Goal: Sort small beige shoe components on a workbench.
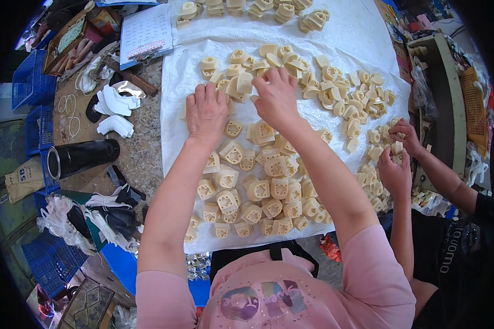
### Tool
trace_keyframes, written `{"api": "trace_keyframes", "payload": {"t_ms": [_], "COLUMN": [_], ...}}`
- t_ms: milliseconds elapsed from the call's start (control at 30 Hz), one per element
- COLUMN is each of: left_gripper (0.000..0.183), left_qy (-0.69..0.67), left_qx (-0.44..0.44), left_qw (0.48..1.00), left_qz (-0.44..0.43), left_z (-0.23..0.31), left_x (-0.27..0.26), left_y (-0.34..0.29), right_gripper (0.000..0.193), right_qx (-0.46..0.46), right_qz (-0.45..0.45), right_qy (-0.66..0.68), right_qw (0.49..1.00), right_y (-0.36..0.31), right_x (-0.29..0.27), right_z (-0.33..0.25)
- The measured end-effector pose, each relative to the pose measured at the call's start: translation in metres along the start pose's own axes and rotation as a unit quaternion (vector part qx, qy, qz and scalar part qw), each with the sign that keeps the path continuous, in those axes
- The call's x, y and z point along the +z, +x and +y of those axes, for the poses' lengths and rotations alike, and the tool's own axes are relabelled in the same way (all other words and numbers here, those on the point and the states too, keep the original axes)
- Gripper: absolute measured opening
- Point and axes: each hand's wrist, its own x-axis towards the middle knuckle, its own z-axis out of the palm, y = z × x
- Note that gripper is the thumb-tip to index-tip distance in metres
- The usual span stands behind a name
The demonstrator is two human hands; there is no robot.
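Many small cream moulded pieces [232,152], with rounded outlines and hollows in them, are spread over a white sheet [175,159]. My left hand [207,112] lies palm down among them, its fingers stretched forward and nearly side by side. Cream edges show on both sides of it; what is under the palm is hidden. To its right, my right hand [278,98] has curled fingers. A bit of cream shows by its thumb, so it seems to pinch one of the pieces. Just left of those fingertips a smooth-faced piece [245,83] stands tilted against others.
At the right, another person's hands [396,172] handle similar pieces. On the left side are a clipboard with paper [145,34], white curved parts [115,104], a black cylinder [83,158], gloves [66,219] and blue baskets [34,79]. Stacked pieces [313,21] line the far edge.
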Motion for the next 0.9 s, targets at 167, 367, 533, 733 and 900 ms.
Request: {"api": "trace_keyframes", "payload": {"t_ms": [167,367,533,733,900], "left_gripper": [0.021,0.01,0.011,0.018,0.017], "left_qy": [0.005,-0.246,-0.4,-0.634,-0.612], "left_qx": [0.039,-0.072,-0.232,-0.312,-0.284], "left_qw": [0.999,0.966,0.885,0.703,0.701], "left_qz": [0.013,0.03,0.05,-0.082,-0.231], "left_z": [-0.005,-0.013,-0.033,-0.039,-0.024], "left_x": [0.012,-0.006,-0.014,-0.052,-0.075], "left_y": [0.003,0.009,0.02,-0.006,-0.055], "right_gripper": [0.021,0.018,0.019,0.021,0.02], "right_qx": [-0.058,0.1,0.15,0.267,0.29], "right_qz": [0.034,0.081,-0.061,-0.086,-0.105], "right_qy": [-0.079,0.136,0.215,0.357,0.415], "right_qw": [0.995,0.982,0.963,0.891,0.856], "right_y": [0.013,0.007,-0.008,-0.012,-0.02], "right_x": [0.023,0.002,-0.024,-0.034,-0.046], "right_z": [0.006,0.019,0.011,0.008,0.004]}}
